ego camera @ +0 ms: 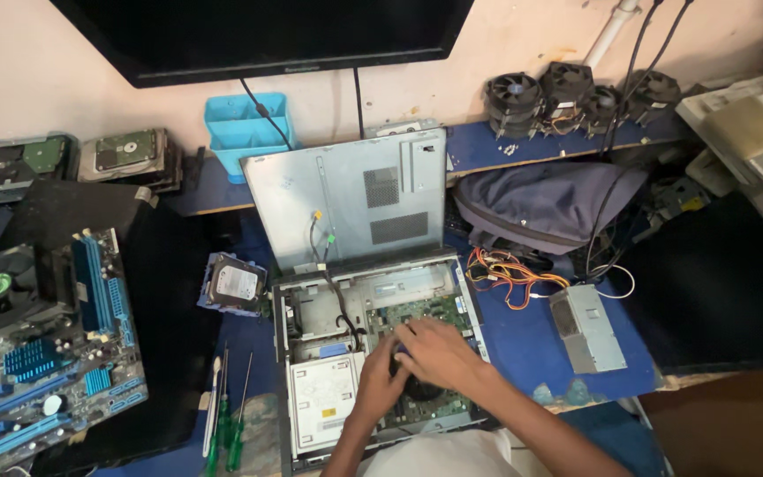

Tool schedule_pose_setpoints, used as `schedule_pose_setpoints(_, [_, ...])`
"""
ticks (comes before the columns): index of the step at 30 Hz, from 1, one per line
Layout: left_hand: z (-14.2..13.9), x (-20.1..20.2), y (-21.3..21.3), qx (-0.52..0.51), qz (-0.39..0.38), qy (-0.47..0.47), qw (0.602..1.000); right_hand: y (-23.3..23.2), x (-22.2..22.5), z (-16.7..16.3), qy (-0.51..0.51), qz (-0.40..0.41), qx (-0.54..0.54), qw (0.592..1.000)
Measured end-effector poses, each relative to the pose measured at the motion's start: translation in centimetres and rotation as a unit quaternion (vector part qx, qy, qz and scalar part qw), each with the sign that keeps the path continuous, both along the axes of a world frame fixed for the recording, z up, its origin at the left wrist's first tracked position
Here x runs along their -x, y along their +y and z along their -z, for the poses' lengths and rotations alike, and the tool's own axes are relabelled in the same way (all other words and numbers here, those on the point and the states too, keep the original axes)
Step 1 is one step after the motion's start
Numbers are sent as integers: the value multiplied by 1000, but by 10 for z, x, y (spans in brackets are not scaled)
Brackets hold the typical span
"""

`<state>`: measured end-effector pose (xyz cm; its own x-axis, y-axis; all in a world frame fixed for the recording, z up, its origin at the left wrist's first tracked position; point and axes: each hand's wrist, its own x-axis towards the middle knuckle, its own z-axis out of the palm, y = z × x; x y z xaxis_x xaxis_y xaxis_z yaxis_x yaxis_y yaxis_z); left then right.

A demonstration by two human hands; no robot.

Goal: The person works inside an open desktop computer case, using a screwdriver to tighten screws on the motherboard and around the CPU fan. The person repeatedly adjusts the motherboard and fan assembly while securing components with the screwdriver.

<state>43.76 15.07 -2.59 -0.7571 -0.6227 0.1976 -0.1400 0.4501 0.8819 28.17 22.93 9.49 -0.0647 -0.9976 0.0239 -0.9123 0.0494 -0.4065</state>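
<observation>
An open desktop computer case [286,311] lies on the blue table, its grey lid [346,199] propped upright behind it. Inside I see a green motherboard [417,311], black cables and a white optical drive [321,402]. My left hand [380,378] and my right hand [434,349] are both down inside the case, over a dark round part near the middle that they mostly hide. The fingers curl around it; whether they grip it I cannot tell.
Left of the case lie a hard drive [237,284], screwdrivers with green handles [230,433] and a motherboard with blue slots [41,353]. A grey power supply [586,327] with coloured wires and a dark bag [545,203] sit right. Several cooler fans [576,97] line the back shelf.
</observation>
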Motion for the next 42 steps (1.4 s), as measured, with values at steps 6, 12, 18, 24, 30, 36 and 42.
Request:
schedule_pose_setpoints(6, [21, 6, 2, -20, -26, -16, 999, 1, -4, -2, 5, -19, 34, 999])
schedule_pose_setpoints(12, [11, 16, 3, 14, -43, 28, 999, -2, -16, 13, -145, 27, 208, 967])
schedule_pose_setpoints(18, [3, 15, 12, -30, -28, 14, 999, -12, -41, 60, -445, 239, 232, 831])
schedule_pose_setpoints(24, [16, 5, 3, -44, 48, -29, 997, -22, -9, 87, -563, 101, 146, 807])
schedule_pose_setpoints(30, [11, 8, -6, -39, 61, -57, 996, -24, 6, 83, -633, 84, 88, 764])
schedule_pose_setpoints(36, [10, 18, -2, -67, 12, -50, 996, -17, -26, 82, -493, 218, 230, 810])
schedule_pose_setpoints(42, [8, 14, -2, -64, 18, -21, 998, -18, -26, 89, -473, 197, 207, 833])
